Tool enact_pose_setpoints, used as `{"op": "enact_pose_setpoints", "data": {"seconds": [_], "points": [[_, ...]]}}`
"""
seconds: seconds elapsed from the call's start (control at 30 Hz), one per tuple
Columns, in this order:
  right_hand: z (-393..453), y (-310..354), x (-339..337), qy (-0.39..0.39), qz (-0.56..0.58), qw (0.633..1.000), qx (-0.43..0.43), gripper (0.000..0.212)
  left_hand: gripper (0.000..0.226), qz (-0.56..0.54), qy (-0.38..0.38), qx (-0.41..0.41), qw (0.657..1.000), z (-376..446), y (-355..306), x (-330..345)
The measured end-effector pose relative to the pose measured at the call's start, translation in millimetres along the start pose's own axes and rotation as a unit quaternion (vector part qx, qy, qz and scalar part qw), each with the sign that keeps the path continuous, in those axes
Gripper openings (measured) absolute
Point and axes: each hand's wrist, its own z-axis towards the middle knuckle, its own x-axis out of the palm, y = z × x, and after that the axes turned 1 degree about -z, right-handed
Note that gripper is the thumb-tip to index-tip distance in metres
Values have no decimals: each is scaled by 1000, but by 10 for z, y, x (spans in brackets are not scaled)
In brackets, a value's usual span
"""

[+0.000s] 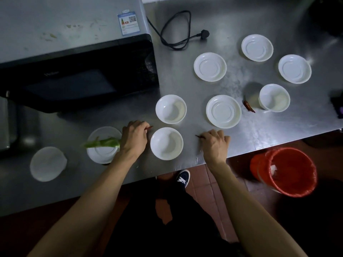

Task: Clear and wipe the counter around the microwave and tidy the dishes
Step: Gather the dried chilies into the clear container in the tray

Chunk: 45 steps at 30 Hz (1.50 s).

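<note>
A steel counter [259, 127] carries several white bowls and saucers beside a black microwave [78, 78]. My left hand [134, 138] is closed on a green vegetable scrap [101, 143] that lies across a saucer [104, 154], and a red chili tip [149, 127] pokes out of its fingers. My right hand [215, 141] pinches a thin dried chili [199, 136] on the counter, to the right of a white bowl [166, 143]. Another dried red chili [248, 105] lies loose between a saucer [223, 111] and a cup-like bowl [274, 97].
A black power cord with plug [178, 32] lies behind the dishes. A red bin [285, 171] with a liner stands on the tiled floor at the counter's right front. My foot [182, 178] is by the counter edge. A dark object [336, 106] sits at the far right.
</note>
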Motion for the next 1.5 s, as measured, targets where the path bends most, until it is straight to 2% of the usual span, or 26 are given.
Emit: {"op": "enact_pose_setpoints", "data": {"seconds": [0.2,0.43,0.73,0.87,1.1,1.23,1.5], "points": [[66,92,-81,-15,1,999,-31,9,16,-24,-18,-1,1000,-102,-52,-108],[249,467,-378,-27,150,984,-95,7,15,-38,-51,5,998,-217,-69,-282],[201,1256,-686,13,206,955,-213,23,15,-61,-105,-15,993,-493,187,-631],[49,1677,-668,10,197,935,-294,30,20,-82,-138,-38,986,-723,543,-795],[-483,2727,-583,43,176,910,-374,16,34,-98,-182,-90,974,-1445,1454,-1120],[-933,3356,-473,59,183,893,-407,20,27,-80,-194,-155,965,-1941,2079,-1243],[-1838,4466,-296,87,209,868,-442,22,14,-71,-234,-198,949,-2849,3122,-1651]]}}
